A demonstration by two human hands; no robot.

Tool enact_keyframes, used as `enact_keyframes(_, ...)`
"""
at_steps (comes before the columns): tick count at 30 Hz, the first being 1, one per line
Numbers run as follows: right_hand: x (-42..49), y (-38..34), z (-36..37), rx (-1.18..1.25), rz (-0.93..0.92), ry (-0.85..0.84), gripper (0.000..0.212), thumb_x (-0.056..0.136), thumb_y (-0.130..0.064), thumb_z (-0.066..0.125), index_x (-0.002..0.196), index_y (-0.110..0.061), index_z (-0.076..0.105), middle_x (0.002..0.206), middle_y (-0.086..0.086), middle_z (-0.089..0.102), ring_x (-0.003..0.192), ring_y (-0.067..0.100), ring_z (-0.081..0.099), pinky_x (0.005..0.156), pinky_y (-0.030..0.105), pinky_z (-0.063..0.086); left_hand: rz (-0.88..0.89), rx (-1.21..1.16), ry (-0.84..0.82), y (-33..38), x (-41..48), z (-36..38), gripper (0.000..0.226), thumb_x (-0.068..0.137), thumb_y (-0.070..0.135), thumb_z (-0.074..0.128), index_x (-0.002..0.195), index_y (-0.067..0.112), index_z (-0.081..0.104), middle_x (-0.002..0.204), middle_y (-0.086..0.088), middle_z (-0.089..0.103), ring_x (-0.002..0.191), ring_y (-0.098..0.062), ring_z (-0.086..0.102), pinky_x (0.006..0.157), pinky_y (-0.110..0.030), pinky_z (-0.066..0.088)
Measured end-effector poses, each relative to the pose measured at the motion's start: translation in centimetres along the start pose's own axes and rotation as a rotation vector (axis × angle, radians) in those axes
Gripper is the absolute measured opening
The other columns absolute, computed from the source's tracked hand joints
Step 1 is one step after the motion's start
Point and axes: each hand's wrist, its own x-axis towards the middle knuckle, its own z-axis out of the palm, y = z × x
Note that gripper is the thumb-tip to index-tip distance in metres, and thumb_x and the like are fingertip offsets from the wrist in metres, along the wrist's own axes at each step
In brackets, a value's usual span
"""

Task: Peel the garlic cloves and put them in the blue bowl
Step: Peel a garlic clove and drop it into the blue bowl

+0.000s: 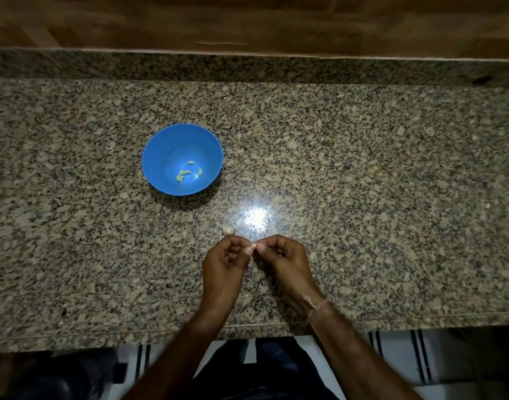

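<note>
Clove (pixel 253 245) is held above the worktop (pixel 363 197), nearer its front edge than its rear. The left grip (pixel 223 264) and right grip (pixel 282 261) are both clamped on the clove: thumbs and fingertips meet at it and the other fingers are curled. Only a small pale part of the clove shows between the thumbs.

Open worktop extends to both sides and back to the rear upstand (pixel 247 67). The front edge runs beneath the forearms.

The bowl (pixel 166 142) stands upright, beyond and left of the grips, well apart from them. A few peeled cloves (pixel 187 172) lie on its bottom. One pale garlic piece (pixel 229 230) lies on the worktop just beyond the left grip, between it and the bowl. A thin band (pixel 316 306) circles the right wrist.
</note>
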Motion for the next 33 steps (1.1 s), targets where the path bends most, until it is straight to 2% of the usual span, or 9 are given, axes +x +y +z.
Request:
enact_keyframes(4, -0.3, 0.1, 0.0, 0.023, 0.006, -0.001, 0.018, 0.098, -0.012, 0.070, 0.093, 0.006, 0.071, 0.080, 0.019, 0.069, 0.077, 0.024, 0.062, 0.076, 0.039, 0.051, 0.093, 0.098, 0.022, 0.8, -0.3, 0.1, 0.015, 0.092, 0.010, 0.073, 0.086, 0.024, 0.071, 0.080, 0.008, 0.074, 0.076, -0.009, 0.070, 0.069, -0.025, 0.057)
enact_keyframes(7, -0.3, 0.4, 0.1, 0.020, 0.001, -0.009, 0.026, 0.100, -0.020, 0.070, 0.089, 0.003, 0.070, 0.079, 0.016, 0.066, 0.077, 0.024, 0.058, 0.075, 0.040, 0.048, 0.117, 0.186, 0.046, 0.8, -0.3, 0.0, 0.013, 0.095, 0.016, 0.069, 0.085, 0.025, 0.071, 0.079, 0.011, 0.073, 0.075, -0.006, 0.069, 0.067, -0.025, 0.056)
enact_keyframes(11, -0.2, 0.6, -0.3, -0.153, -0.084, -0.008, 0.028, 0.099, -0.031, 0.070, 0.082, -0.009, 0.073, 0.075, 0.010, 0.070, 0.073, 0.019, 0.062, 0.071, 0.040, 0.051, 0.150, 0.147, 0.009, 0.7, -0.6, -0.1, 0.020, 0.098, 0.010, 0.065, 0.104, 0.028, 0.072, 0.099, 0.011, 0.074, 0.092, -0.004, 0.069, 0.074, -0.019, 0.055)
enact_keyframes(13, -0.3, 0.6, -0.2, -0.225, -0.126, -0.004, 0.031, 0.097, -0.036, 0.070, 0.077, -0.013, 0.072, 0.071, 0.005, 0.068, 0.070, 0.016, 0.062, 0.069, 0.039, 0.051, 0.169, 0.152, -0.016, 0.8, -0.8, -0.2, 0.019, 0.095, 0.013, 0.070, 0.107, 0.028, 0.074, 0.099, 0.011, 0.074, 0.095, -0.005, 0.070, 0.077, -0.021, 0.057)
enact_keyframes(17, -0.5, 0.8, 0.1, -0.262, -0.136, -0.006, 0.032, 0.099, -0.032, 0.068, 0.073, -0.014, 0.068, 0.067, 0.000, 0.065, 0.069, 0.012, 0.060, 0.069, 0.037, 0.050, 0.147, 0.184, 0.002, 0.6, -0.8, -0.4, 0.009, 0.093, 0.016, 0.072, 0.093, 0.023, 0.077, 0.085, 0.011, 0.076, 0.082, -0.005, 0.072, 0.075, -0.033, 0.061)
enact_keyframes(21, -0.7, 1.0, 0.4, -0.331, -0.164, 0.000, 0.032, 0.098, -0.034, 0.068, 0.074, -0.013, 0.070, 0.070, 0.000, 0.067, 0.071, 0.014, 0.062, 0.069, 0.038, 0.051, 0.142, 0.168, 0.001, 0.5, -1.1, -0.9, 0.009, 0.094, 0.015, 0.072, 0.092, 0.022, 0.077, 0.085, 0.010, 0.077, 0.082, -0.004, 0.073, 0.075, -0.031, 0.061)
enact_keyframes(24, -0.7, 1.2, 0.6, -0.391, -0.167, 0.039, 0.029, 0.097, -0.027, 0.070, 0.070, -0.017, 0.069, 0.067, -0.005, 0.065, 0.067, 0.010, 0.059, 0.065, 0.031, 0.048, 0.152, 0.147, 0.001, 0.6, -1.5, -1.1, 0.012, 0.093, 0.011, 0.072, 0.094, 0.022, 0.077, 0.086, 0.010, 0.077, 0.083, -0.004, 0.073, 0.075, -0.028, 0.061)
enact_keyframes(29, -0.8, 1.2, 0.7, -0.393, -0.158, 0.070, 0.037, 0.099, -0.024, 0.067, 0.063, -0.022, 0.059, 0.060, -0.011, 0.055, 0.063, 0.011, 0.051, 0.064, 0.035, 0.046, 0.117, 0.115, 0.026, 0.1, -1.4, -1.4, 0.018, 0.097, 0.010, 0.066, 0.095, 0.025, 0.076, 0.088, 0.010, 0.078, 0.086, -0.008, 0.075, 0.079, -0.035, 0.063)
enact_keyframes(33, -1.0, 1.2, 0.4, -0.382, -0.158, 0.065, 0.038, 0.098, -0.038, 0.065, 0.064, -0.022, 0.058, 0.060, -0.008, 0.055, 0.061, 0.013, 0.050, 0.064, 0.038, 0.045, 0.149, 0.114, -0.009, 0.0, -1.7, -1.4, 0.023, 0.094, 0.012, 0.071, 0.108, 0.030, 0.075, 0.100, 0.013, 0.076, 0.096, -0.003, 0.071, 0.081, -0.023, 0.060)
